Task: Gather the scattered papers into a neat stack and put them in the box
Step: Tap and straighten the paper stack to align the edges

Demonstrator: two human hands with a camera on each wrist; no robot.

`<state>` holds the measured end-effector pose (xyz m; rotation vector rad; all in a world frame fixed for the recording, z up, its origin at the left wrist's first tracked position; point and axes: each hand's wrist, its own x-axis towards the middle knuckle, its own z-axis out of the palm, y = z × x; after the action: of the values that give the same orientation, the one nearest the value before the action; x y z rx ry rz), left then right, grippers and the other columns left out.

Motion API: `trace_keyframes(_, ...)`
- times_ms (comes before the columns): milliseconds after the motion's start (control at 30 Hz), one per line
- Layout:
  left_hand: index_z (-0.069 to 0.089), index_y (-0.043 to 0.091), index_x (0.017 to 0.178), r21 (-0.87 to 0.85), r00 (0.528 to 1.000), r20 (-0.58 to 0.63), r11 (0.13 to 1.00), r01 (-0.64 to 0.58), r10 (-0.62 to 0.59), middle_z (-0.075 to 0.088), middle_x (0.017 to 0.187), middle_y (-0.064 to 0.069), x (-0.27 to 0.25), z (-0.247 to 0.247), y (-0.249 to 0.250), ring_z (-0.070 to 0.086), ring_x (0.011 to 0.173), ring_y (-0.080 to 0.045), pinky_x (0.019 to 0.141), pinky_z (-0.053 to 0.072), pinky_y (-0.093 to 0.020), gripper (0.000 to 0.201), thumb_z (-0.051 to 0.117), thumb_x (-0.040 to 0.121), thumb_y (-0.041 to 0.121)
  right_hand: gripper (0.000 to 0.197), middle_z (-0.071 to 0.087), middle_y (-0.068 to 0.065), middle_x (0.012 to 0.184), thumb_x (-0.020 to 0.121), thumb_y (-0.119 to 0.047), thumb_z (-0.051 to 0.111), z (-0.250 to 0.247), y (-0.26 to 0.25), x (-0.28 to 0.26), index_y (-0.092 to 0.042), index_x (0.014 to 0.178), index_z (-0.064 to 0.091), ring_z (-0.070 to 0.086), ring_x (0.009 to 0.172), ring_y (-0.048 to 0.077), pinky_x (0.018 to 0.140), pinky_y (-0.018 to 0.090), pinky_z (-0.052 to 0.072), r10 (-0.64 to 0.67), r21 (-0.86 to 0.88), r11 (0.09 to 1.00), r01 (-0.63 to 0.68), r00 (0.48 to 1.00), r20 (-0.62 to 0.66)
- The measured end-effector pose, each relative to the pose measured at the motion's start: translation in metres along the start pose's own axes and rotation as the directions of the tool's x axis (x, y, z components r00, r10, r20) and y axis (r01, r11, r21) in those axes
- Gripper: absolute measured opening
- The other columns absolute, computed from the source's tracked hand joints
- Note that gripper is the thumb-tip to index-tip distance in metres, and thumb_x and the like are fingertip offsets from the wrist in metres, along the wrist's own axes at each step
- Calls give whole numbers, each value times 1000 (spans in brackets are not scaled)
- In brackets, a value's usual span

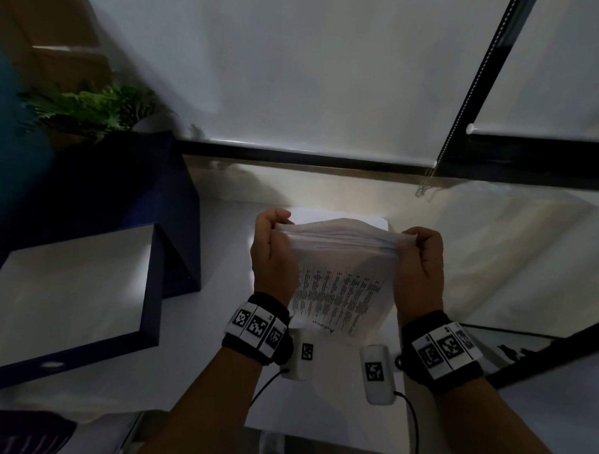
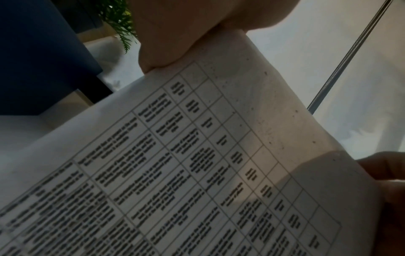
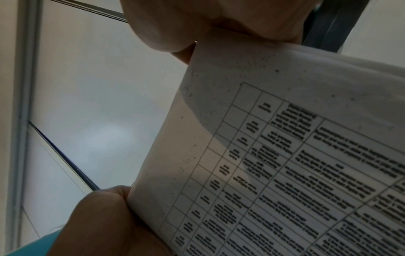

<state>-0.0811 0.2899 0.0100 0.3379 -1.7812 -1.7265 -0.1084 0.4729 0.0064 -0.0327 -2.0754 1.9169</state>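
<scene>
— Where in the frame, the stack of papers (image 1: pixel 337 262)?
— Centre of the head view, lifted off the white tabletop (image 1: pixel 322 407) and held on edge, long edges fanned toward the top of the picture. Printed table on the near sheet, rows of dark text, seen close in both wrist views (image 2: pixel 197 164) (image 3: pixel 285 164).

— And the left hand (image 1: pixel 273 256)?
— At the stack's left edge, grip closed on the papers: fingers curled over the top corner, thumb against the sheet. Fingertip (image 2: pixel 162 52) pressed on the paper's upper corner in the left wrist view.

— Right hand (image 1: pixel 420 265)?
— Mirrored at the right edge, grip likewise clamped on the papers, fingers curled round the side. Thumb (image 3: pixel 114 216) at the lower left of the right wrist view, touching the sheet's edge.

— The box (image 1: pixel 78 287)?
— Left of the head view, dark blue, open, pale inside, standing on the tabletop well apart from the stack. Tall blue lid or wall (image 1: pixel 129 193) upright behind it.

— Anything else nearby?
— One more white sheet (image 1: pixel 342 216) flat on the tabletop behind the stack. Green plant (image 1: pixel 91 107) at upper left. Marker bands (image 1: pixel 257 327) on both wrists, small white cameras (image 1: pixel 376 372) below them. White blind (image 1: pixel 296 74) across the top, bead chain (image 1: pixel 428 180) hanging at right.
</scene>
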Motion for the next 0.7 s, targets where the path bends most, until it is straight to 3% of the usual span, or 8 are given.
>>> trace_keyframes(133, 57, 19, 101, -4, 1000, 14, 1000, -12, 12, 57, 83, 10, 1, 0, -1, 53, 71, -9, 56, 44, -25, 26, 37, 85, 10, 8, 55, -20, 84, 92, -26, 46, -1, 0, 1, -27, 95, 53, 51, 79, 5, 71, 32, 44, 7, 37, 999, -8, 1000, 25)
trace_keyframes(267, 56, 25, 99, 0, 999, 37, 1000, -18, 18, 57, 86, 3, 1, -2, -4, 54, 74, -21, 58, 46, -37, 26, 42, 82, 11, 21, 57, -23, 90, 82, -30, 51, -4, -3, -2, -28, 103, 52, 53, 76, -7, 70, 26, 46, 0, 35, 999, -3, 998, 64)
trace_keyframes(333, 55, 22, 98, -13, 998, 60, 999, -30, 31, 56, 87, 0, 1, -3, -3, 54, 75, -21, 57, 46, -36, 25, 41, 81, 10, 23, 57, -28, 88, 81, -32, 52, -5, -2, -2, -27, 104, 52, 54, 76, -8, 69, 26, 46, -3, 13, 1000, 2, 997, 76)
trace_keyframes(467, 57, 21, 100, 53, 994, 74, 995, -84, 80, 59, 91, 5, -1, -1, -1, 57, 76, -16, 57, 48, -25, 22, 51, 80, 14, 22, 57, -16, 89, 85, -34, 62, -6, 3, -1, -25, 102, 52, 54, 73, -7, 67, 28, 49, 0, 4, 1000, -1, 998, 64)
trace_keyframes(600, 58, 20, 101, 71, 995, 80, 995, -65, 60, 59, 91, 7, 1, 0, -1, 56, 76, -13, 57, 48, -28, 26, 52, 77, 13, 25, 55, -14, 91, 85, -25, 68, -7, 3, 1, -26, 103, 51, 54, 70, -8, 61, 14, 48, -33, -35, 999, 34, 998, 54)
trace_keyframes(700, 58, 21, 103, 56, 988, 143, 997, -60, 51, 58, 97, -1, 2, -2, -4, 56, 84, -24, 63, 47, -36, 30, 46, 77, 16, 24, 55, -14, 92, 86, -21, 65, -7, 4, 4, -24, 105, 51, 54, 71, -10, 60, 11, 46, -19, -63, 998, 22, 999, 51)
